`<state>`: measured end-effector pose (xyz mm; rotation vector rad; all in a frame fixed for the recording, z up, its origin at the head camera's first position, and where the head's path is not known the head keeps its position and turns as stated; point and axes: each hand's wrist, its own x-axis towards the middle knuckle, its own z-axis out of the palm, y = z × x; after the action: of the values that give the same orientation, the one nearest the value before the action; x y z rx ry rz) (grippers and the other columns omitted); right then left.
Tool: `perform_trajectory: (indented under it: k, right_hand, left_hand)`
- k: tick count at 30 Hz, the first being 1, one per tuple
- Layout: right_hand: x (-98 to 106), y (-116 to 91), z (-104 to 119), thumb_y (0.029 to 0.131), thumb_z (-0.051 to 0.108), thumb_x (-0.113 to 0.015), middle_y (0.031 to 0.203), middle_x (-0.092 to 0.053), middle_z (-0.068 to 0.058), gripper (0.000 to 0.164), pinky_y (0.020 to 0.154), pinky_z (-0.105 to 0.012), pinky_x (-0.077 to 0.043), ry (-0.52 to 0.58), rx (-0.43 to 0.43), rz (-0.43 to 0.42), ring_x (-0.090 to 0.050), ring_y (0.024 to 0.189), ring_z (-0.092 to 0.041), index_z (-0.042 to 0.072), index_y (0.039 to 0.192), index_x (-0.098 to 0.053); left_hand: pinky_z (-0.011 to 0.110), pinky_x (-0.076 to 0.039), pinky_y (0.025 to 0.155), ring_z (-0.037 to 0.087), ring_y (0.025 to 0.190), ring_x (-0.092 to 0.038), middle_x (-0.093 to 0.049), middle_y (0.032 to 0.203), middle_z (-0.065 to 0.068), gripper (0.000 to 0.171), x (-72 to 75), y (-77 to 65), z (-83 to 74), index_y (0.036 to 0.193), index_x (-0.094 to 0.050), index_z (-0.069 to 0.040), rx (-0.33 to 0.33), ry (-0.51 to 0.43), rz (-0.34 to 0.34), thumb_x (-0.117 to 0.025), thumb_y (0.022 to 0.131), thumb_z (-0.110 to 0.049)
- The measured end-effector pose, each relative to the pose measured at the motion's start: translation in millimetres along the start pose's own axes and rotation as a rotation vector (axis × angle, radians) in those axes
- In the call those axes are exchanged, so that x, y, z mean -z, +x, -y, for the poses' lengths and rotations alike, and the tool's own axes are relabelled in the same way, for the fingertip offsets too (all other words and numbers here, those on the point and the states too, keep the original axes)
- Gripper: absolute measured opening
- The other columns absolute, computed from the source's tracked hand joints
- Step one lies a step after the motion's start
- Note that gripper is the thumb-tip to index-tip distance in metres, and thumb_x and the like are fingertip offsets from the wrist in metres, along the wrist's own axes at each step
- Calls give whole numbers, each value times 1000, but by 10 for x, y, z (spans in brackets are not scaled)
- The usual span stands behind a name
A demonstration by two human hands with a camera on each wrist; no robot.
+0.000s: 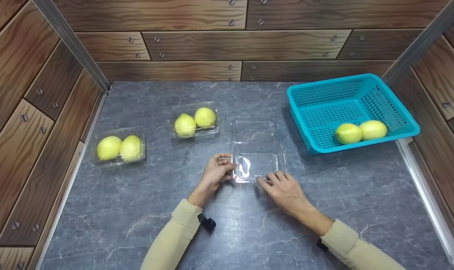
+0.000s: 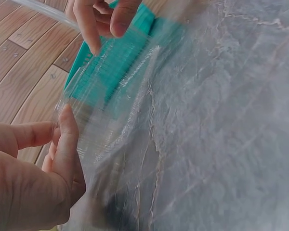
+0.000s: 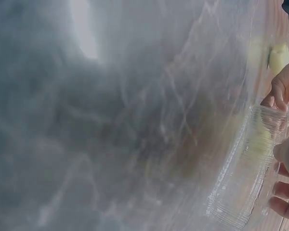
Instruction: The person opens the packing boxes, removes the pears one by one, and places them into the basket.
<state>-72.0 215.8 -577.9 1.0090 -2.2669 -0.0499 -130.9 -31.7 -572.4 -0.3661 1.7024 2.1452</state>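
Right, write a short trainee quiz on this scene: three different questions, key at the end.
1. How many fruits lie in the basket?
2. True or false: the box between the left hand and the right hand contains no fruit.
3. Which is nearest the basket?
a) the left hand
b) the right hand
c) the leftmost box

Key
1. Two.
2. True.
3. b.
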Motion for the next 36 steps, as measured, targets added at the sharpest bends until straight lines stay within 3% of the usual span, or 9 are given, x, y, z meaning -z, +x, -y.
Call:
perform_trajectory:
  k: [17,28,36]
  right_hand:
    - [-99,113,-148,91,6,-57,91,-68,-7,30,55,-33,-55,-47,-10,4,-61,75,-24,19,111,-75]
    - [-189,185,-258,94,14,-62,91,-70,-8,23,55,-33,-54,-43,-23,-8,-62,76,-24,18,111,-76]
    - [-240,231,-344,92,6,-62,91,-70,-9,26,56,-33,-55,-47,-42,19,-63,76,-25,17,111,-76]
  left_hand:
    - [14,-52,42,5,56,-58,-64,85,-3,41,-79,174,-74,129,-59,3,-61,-17,-51,-71,90,5]
    - [14,-50,41,5,61,-59,-66,89,-1,39,-134,296,-124,128,-63,7,-112,-33,-109,-71,89,7]
    - [14,-52,43,5,65,-61,-66,92,0,39,-166,407,-185,128,-64,6,-129,-24,-109,-72,90,6]
